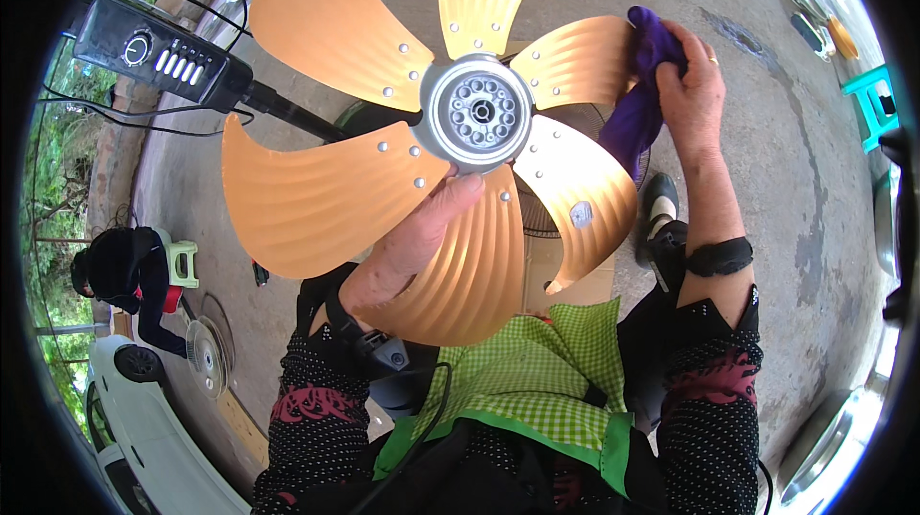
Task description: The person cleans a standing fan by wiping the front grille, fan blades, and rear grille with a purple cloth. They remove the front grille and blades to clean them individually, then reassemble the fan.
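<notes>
A large orange-gold fan blade wheel [321, 194] is held up in front of me, with several ridged blades riveted to a silver hub [479, 113]. My left hand [407, 242] grips it from below, thumb near the hub's lower edge, its other fingers hidden behind the blades. My right hand [694, 98] is closed around a bunched purple cloth [634, 127]. The cloth touches the tip of the right-hand blade, and its loose end hangs down beside the wheel. A small pale sticker [581, 214] shows on the lower right blade.
A black fan control box [158, 55] on a pole stands at upper left, cables around it. Behind the blades lie a round grille and cardboard [586, 271]. Another person [134, 266] bends over a fan at far left, near a white car [158, 434]. A turquoise stool [870, 105] stands right.
</notes>
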Demonstrator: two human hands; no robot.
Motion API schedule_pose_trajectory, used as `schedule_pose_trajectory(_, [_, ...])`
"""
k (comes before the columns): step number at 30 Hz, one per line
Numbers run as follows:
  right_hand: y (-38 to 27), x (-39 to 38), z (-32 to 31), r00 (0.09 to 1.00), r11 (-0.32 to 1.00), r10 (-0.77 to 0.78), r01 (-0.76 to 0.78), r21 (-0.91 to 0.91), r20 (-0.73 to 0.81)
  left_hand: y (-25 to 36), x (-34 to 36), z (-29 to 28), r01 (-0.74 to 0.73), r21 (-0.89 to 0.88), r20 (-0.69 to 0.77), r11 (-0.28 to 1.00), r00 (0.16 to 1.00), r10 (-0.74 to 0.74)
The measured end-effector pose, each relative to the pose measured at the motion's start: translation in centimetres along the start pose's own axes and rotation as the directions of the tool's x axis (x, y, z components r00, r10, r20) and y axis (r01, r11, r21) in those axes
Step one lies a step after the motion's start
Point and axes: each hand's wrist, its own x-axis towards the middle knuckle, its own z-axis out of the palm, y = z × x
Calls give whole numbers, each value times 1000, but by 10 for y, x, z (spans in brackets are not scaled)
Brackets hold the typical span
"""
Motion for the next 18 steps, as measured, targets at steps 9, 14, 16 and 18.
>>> schedule_pose_trajectory(9, [-43, -14, -20, 996, 883, 4, 40, 467, -92, -3, 6, -8, -3, -43, -55, 999, 999, 1])
schedule_pose_trajectory(14, [-86, -49, -7, 847, 870, -450, 344, 354, 283, 0, 5, 0, 8, -110, -50, 994, 999, -14])
schedule_pose_trajectory(16, [-94, -57, 3, 764, 849, -528, 483, 214, 371, 4, 4, 4, 51, -142, -95, 989, 993, -65])
schedule_pose_trajectory(18, [-93, -56, 6, 775, 885, -466, 409, 223, 426, 7, 6, 5, 91, -220, -111, 971, 987, -117])
